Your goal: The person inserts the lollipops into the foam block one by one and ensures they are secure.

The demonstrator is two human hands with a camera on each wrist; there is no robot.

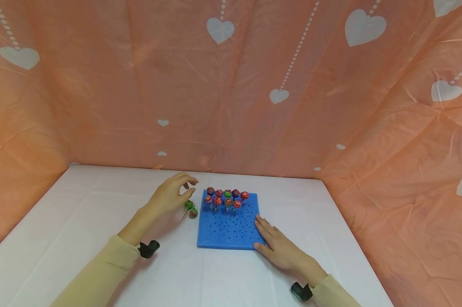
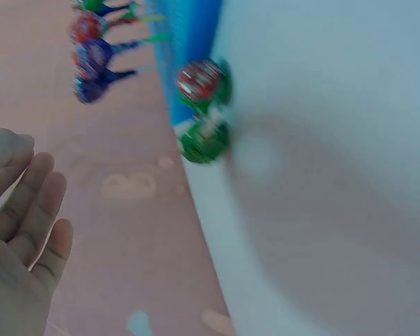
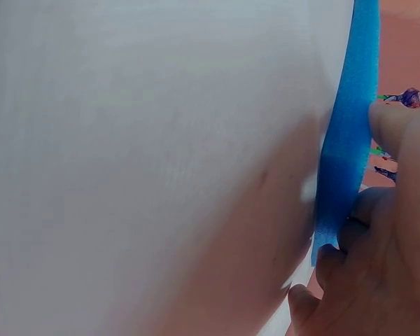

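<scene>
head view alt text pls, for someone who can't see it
A person's left hand hovers over two green-wrapped lollipops lying on a white table, while the right hand rests flat on a blue perforated foam board holding standing lollipops.

Left wrist view motion-blurred: two loose lollipops [image 2: 203, 112] smeared, wrappers unreadable. My left hand [image 2: 17, 238] cut off by frame edge, only fingers and part of palm showing. Right wrist view: my right hand [image 3: 378, 266] cropped at edge, covers foam board [image 3: 346, 140] corner. Board holes too small to count from head.
</scene>
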